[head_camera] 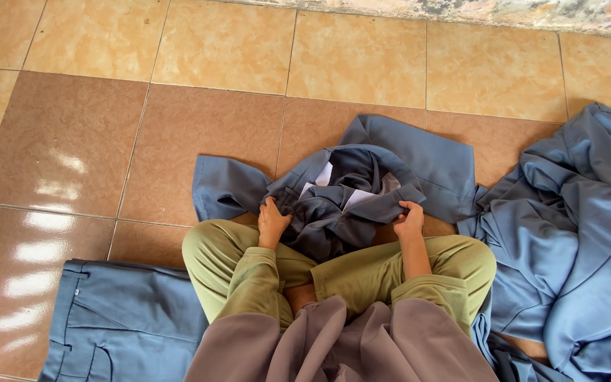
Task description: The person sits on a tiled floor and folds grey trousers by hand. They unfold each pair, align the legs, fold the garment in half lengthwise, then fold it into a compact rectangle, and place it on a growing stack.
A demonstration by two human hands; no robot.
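Both hands grip the grey-blue garment (pixel 348 201) bunched on the tiled floor (pixel 178 134) just beyond the crossed legs — left hand (pixel 272 221) at its near left edge, right hand (pixel 409 219) pinching the near right. Crumpled so, the cloth could fold unevenly — layers overlap.

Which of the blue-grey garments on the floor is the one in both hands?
The crumpled garment in front of the crossed legs: left hand and right hand grip it. The folded one and the heap lie untouched.

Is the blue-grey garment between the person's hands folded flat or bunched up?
Bunched up: the garment is crumpled, its waistband gaping, gripped by left hand and right hand.
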